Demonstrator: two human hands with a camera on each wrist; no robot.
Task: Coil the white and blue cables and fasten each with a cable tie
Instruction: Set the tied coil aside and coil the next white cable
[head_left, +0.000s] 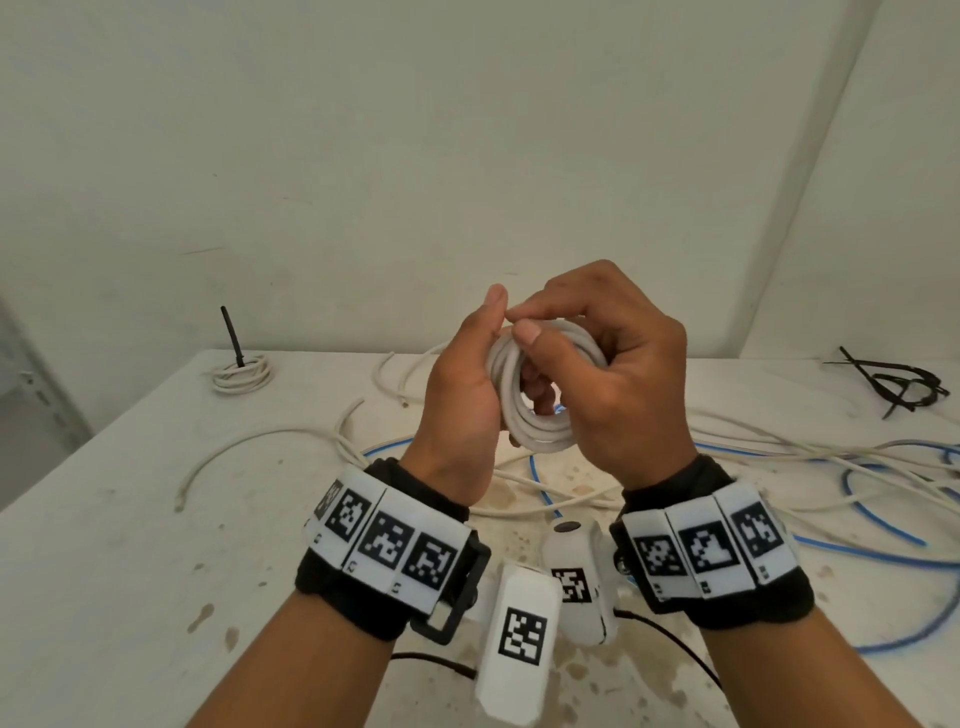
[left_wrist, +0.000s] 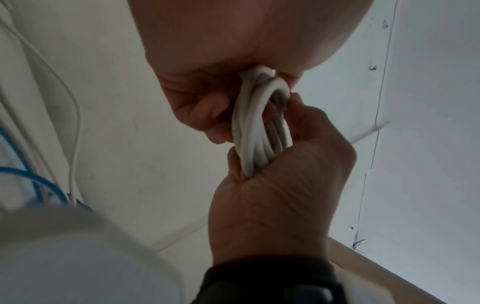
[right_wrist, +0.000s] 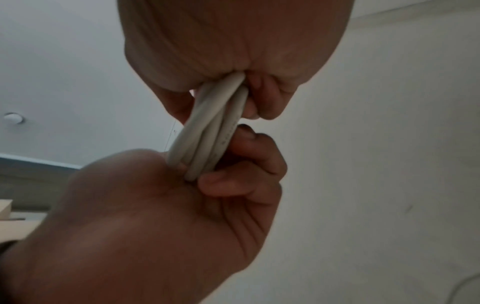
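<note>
Nearest my view sat the two wrist bands (head_left: 387, 545) with their black-and-white square markers, and below them the white camera housings (head_left: 519, 660). Above these I had both hands raised over the surface (head_left: 104, 519), closed together on one coil of white cable (head_left: 540, 436). My left hand (head_left: 462, 395) had the coil's left side in its grip, fingers curled round the bunched loops and thumb upright at the top. My right hand (head_left: 623, 384) gripped the right side, thumb laid across the front of the loops and forefinger bent over the top, its tip touching the left thumb. From the left wrist view the coil (left_wrist: 259, 127) ran as several parallel strands between the left hand (left_wrist: 280, 195) below and the right hand (left_wrist: 221, 67) above; the right wrist view showed the same strands (right_wrist: 207, 133) pinched between the right hand (right_wrist: 155, 216) and the left hand (right_wrist: 233, 41).

On the surface under my hands lay loose white cables (head_left: 270, 441) tangled with blue cables (head_left: 872, 519), spreading to the right. Far left sat a finished white coil (head_left: 241, 376) with a black tie (head_left: 232, 338) sticking up from it. Far right lay a small heap of black cable ties (head_left: 898, 384), well apart from my hands
</note>
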